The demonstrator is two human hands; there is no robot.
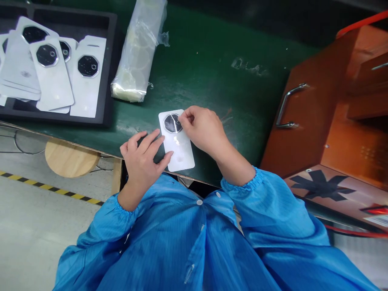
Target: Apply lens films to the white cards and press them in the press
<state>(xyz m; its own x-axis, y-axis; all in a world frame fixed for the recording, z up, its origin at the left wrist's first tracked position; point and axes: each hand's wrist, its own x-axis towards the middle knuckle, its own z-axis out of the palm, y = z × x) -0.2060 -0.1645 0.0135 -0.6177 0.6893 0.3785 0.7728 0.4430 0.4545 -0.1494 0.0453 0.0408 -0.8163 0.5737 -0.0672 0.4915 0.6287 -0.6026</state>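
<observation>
A white phone back panel (181, 155) with a black octagonal camera window (172, 123) lies on the green tabletop near its front edge. My left hand (142, 157) is spread beside it, with fingertips at the panel's left edge and the thumb on its lower left. My right hand (201, 127) is closed in a pinch at the right side of the camera window. Whatever lies between those fingertips is hidden or too small to name. A bright streak crosses the window.
A black tray (110, 68) at the left holds several similar white panels (56, 87). Beside it lies a clear plastic-wrapped roll pack (138, 52). An orange-brown cabinet (306, 101) with a metal handle stands at the right. A round wooden stool (71, 155) is below the table edge.
</observation>
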